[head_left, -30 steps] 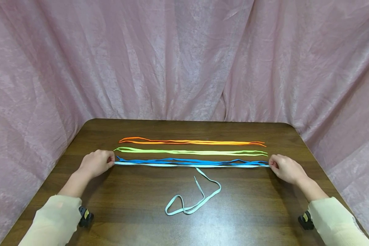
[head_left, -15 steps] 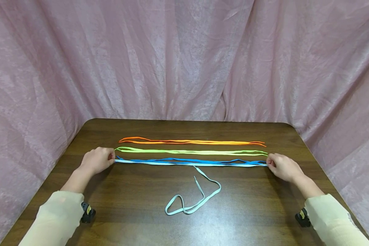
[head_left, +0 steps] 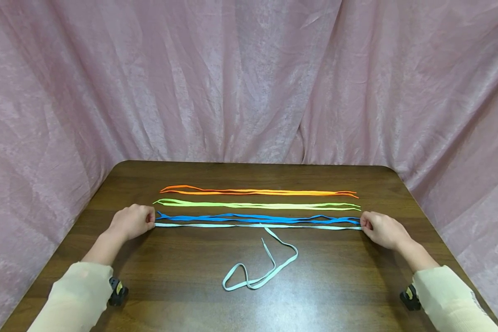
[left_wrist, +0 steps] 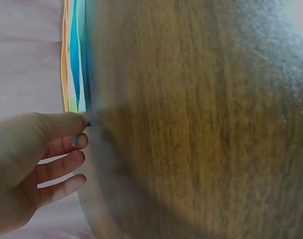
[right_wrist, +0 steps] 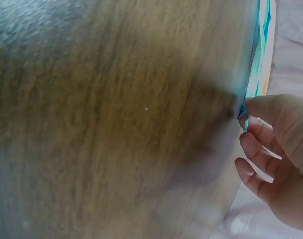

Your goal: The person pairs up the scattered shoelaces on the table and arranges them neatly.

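A pale mint shoelace (head_left: pixel 216 225) stretches nearly straight across the table between my two hands. My left hand (head_left: pixel 132 221) pinches its left end between thumb and index finger; a short tip pokes out below the thumb in the left wrist view. At the other end, my right hand (head_left: pixel 385 229) pinches the lace the same way, its tip (right_wrist: pixel 246 123) showing in the right wrist view. Just beyond lie blue shoelaces (head_left: pixel 240 216), roughly parallel. A loose mint lace (head_left: pixel 269 277) curls in front, meeting the taut one near the middle; whether they join, I cannot tell.
Farther back, yellow-green shoelaces (head_left: pixel 240 204) and orange shoelaces (head_left: pixel 240 191) lie in parallel rows on the brown wooden table (head_left: pixel 182 286). Pink curtains (head_left: pixel 249 83) hang behind the table and along its sides.
Both hands first shift slightly away, then come back nearer with the taut mint lace. A thin gap now shows between it and the blue laces. The loose curled lace stays put.
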Tool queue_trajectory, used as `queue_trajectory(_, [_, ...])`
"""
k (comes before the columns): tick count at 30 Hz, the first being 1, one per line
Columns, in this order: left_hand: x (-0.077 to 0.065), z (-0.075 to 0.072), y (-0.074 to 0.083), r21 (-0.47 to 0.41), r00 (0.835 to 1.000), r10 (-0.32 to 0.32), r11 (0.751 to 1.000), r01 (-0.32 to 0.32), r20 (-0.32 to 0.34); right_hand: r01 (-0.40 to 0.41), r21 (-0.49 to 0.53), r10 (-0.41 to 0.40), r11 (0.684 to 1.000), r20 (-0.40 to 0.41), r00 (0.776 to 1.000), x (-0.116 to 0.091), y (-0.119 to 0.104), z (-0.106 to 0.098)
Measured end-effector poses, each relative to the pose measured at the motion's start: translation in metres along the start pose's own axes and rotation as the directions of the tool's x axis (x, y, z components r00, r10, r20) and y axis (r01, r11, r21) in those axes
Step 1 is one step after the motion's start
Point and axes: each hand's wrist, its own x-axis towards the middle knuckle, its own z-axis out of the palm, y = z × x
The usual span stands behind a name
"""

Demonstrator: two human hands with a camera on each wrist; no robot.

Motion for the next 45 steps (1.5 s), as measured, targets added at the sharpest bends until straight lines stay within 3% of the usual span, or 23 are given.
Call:
queue_trajectory(5, [-0.003,0.003,-0.001,-0.006,1.0,0.001,1.0,-0.001,0.019,-0.01,-0.002,0.01,1.0,0.034,0.999,-0.003,0.0,0.0])
queue_trajectory(14, [-0.008,0.002,0.0,-0.043,0.998,0.006,0.999,-0.003,0.064,0.008,0.002,-0.008,1.0,0.02,1.0,-0.007,0.0,-0.001])
queue_trajectory(45, [-0.022,0.004,-0.004,-0.081,0.998,0.032,0.996,-0.027,0.058,0.04,0.008,-0.041,0.999,0.019,0.999,-0.017,0.003,0.0])
